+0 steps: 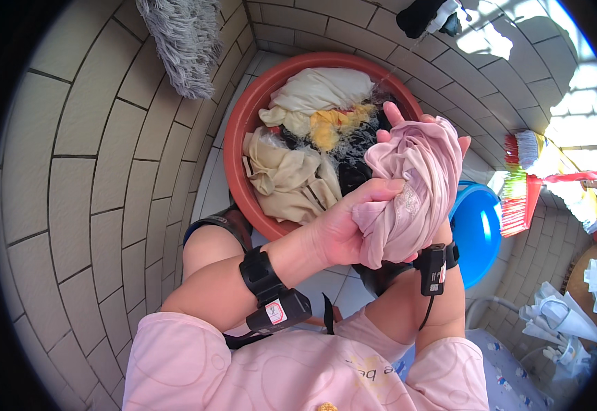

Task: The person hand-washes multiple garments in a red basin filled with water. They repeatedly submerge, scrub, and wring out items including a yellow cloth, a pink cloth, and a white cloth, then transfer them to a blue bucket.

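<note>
My left hand [347,218] grips the near left side of a bunched pink cloth garment [416,190], its thumb lying on top. A small patch of lace or embroidery shows on the cloth. My right hand [394,114] supports the bundle from beneath and behind, most of it hidden; only fingertips show around the far edge. The bundle is above the right side of a reddish-brown plastic basin [238,177]. Inside the basin are a white cloth [324,90], a beige garment [288,174] with dark stripes, a yellow cloth [329,126] and dark fabric [355,177] in bubbly water.
Thin water runs into the basin from near a tap [445,15] on the tiled wall. A blue bucket [476,231] stands right of the basin. A grey mop head [188,51] hangs at left. At right are a red broom [522,200] and white plastic bags [560,313].
</note>
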A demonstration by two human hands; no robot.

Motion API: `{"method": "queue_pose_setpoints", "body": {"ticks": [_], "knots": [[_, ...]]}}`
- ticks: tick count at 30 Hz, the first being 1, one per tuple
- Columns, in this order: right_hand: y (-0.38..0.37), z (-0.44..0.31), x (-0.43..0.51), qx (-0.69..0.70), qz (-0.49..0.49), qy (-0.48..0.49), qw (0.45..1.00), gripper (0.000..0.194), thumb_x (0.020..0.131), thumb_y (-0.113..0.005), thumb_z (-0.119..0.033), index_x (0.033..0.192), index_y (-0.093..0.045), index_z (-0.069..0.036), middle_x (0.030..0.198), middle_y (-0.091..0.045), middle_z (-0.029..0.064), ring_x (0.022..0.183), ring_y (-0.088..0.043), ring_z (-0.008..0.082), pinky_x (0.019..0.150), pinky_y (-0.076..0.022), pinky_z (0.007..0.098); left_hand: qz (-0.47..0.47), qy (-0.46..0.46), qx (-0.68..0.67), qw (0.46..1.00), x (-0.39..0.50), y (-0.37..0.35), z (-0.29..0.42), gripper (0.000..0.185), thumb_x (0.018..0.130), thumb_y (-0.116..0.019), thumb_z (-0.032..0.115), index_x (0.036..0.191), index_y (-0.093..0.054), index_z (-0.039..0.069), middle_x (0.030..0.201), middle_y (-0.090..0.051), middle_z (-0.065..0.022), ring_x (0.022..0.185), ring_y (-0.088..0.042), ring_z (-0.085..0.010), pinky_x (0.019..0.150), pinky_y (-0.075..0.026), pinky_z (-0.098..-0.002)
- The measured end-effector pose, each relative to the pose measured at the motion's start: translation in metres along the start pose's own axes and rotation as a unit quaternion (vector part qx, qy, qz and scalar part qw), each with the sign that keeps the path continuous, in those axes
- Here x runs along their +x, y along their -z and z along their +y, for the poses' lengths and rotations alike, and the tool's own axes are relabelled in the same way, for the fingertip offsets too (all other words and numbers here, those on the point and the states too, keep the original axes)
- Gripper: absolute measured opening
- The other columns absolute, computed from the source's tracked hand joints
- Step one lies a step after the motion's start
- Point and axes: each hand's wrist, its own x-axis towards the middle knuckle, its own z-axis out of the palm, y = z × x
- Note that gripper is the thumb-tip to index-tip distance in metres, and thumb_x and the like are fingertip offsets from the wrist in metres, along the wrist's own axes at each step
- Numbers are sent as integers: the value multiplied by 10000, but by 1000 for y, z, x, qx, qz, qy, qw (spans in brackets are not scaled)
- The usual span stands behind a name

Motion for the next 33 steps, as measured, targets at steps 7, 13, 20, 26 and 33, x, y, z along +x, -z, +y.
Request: {"method": "queue_pose_setpoints", "body": {"ticks": [7, 13, 20, 26, 33], "knots": [[0, -23, 0, -148, 179, -45, 972, 185, 863, -646, -166, 998, -573, -63, 905, -613, 96, 821, -625, 219, 763, -552, 361, 23, -32, 147, 988, -9, -9, 8, 511, 878, -670, 381, 1241, -492, 70, 1070, -611, -70, 922, -624, -138, 769, -536, -277], [12, -13, 4, -436, 184, -119, 873, 140, 802, -657, -56, 899, -557, -50, 771, -577, 40, 710, -565, 131, 636, -467, 277, 157, -131, 495, 844, 12, 18, 2, 513, 702, -777, 146, 1124, -514, 21, 1014, -608, -64, 894, -597, -139, 807, -498, -294], [51, 24, 5, -781, 171, -14, 601, 139, 759, -631, -120, 778, -553, -6, 703, -576, 173, 670, -576, 304, 640, -469, 376, 232, -60, 756, 609, 38, 88, 7, 450, 669, -733, 145, 1036, -532, -20, 949, -627, -127, 875, -600, -205, 767, -488, -338], [85, 52, -1, -862, 173, 37, 475, 221, 826, -632, -223, 781, -565, -17, 774, -609, 224, 798, -588, 426, 701, -487, 473, 284, -194, 694, 632, 47, 136, -4, 397, 681, -745, 158, 959, -522, -17, 864, -620, -132, 787, -587, -168, 659, -492, -328], [97, 67, -4, -868, 211, 7, 450, 216, 825, -638, -226, 787, -570, -25, 770, -608, 235, 808, -592, 420, 709, -491, 476, 343, -158, 714, 589, 45, 150, -10, 495, 691, -768, 233, 1013, -495, -26, 915, -620, -147, 818, -597, -179, 666, -500, -341]]}}
